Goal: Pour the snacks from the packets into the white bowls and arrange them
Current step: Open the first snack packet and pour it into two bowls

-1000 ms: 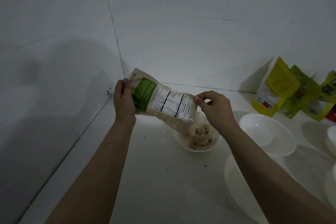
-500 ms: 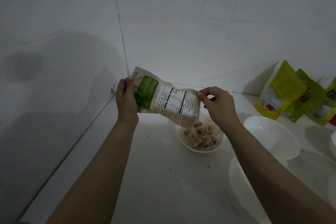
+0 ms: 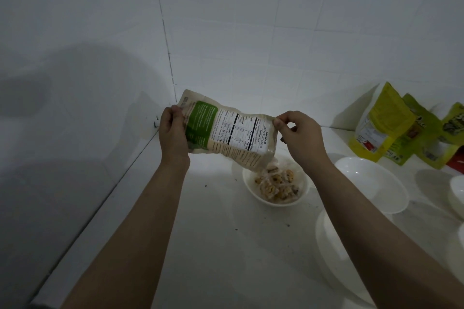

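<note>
Beige and green, the jackfruit chips packet [image 3: 227, 137] hangs tilted in our 2 hands, its open mouth just above the small white bowl [image 3: 275, 187] on the surface [image 3: 200, 246]. Our left hand [image 3: 174, 133] wraps its grip around the sealed bottom end, raised higher; our right hand [image 3: 298, 134] pinches the upper corner of the mouth between thumb and forefinger. Wrapped snack pieces [image 3: 276, 183] already heap in that bowl, so we judge the pour to be in hand and near its end, though we cannot see how much is left inside.

Next we would lift the bottom end further and shake gently, keeping the mouth over the bowl so nothing spills past the rim. An empty white bowl [image 3: 371, 185] waits just right, and more packets [image 3: 399, 128] lean against the tiled wall [image 3: 276, 32], unpoured.
</note>
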